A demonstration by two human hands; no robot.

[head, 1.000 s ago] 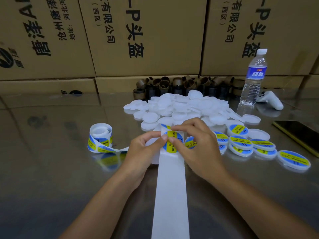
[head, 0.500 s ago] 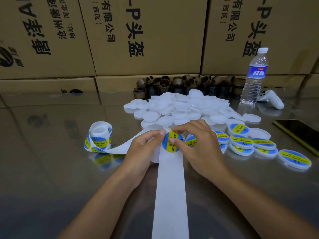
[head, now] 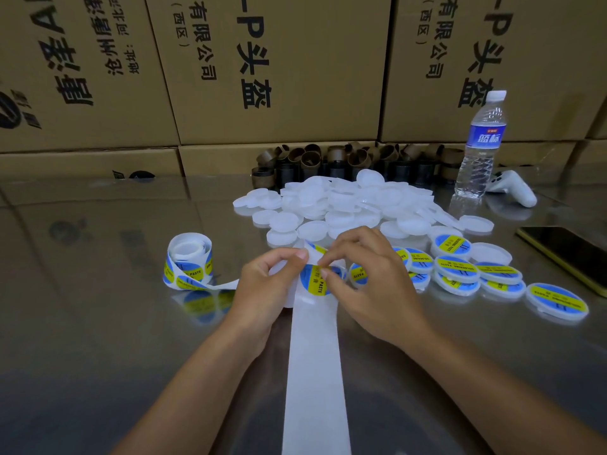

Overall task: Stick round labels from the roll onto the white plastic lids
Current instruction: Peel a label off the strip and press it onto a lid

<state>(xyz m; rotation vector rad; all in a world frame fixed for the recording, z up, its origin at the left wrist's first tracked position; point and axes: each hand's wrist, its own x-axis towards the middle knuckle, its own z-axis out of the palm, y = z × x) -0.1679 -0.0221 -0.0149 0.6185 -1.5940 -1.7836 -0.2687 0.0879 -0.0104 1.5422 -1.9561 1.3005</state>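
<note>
A roll of blue and yellow round labels (head: 189,262) stands at the left on the shiny table. Its white backing strip (head: 313,372) runs under my hands and down toward me. My left hand (head: 266,290) pinches the strip at its bend. My right hand (head: 364,284) pinches the edge of one round label (head: 313,282) that sits on the strip. A heap of bare white plastic lids (head: 345,205) lies just beyond my hands. Several labelled lids (head: 456,269) lie to the right.
Cardboard boxes (head: 279,70) wall off the back. Brown and black tube cores (head: 328,162) stand behind the lid heap. A water bottle (head: 481,149), a white controller (head: 514,190) and a dark phone (head: 571,254) lie at the right.
The strip has been pulled along, and the label roll shifted slightly. My right fingers have moved to the label's upper edge and the label now sits turned, partly lifted.
</note>
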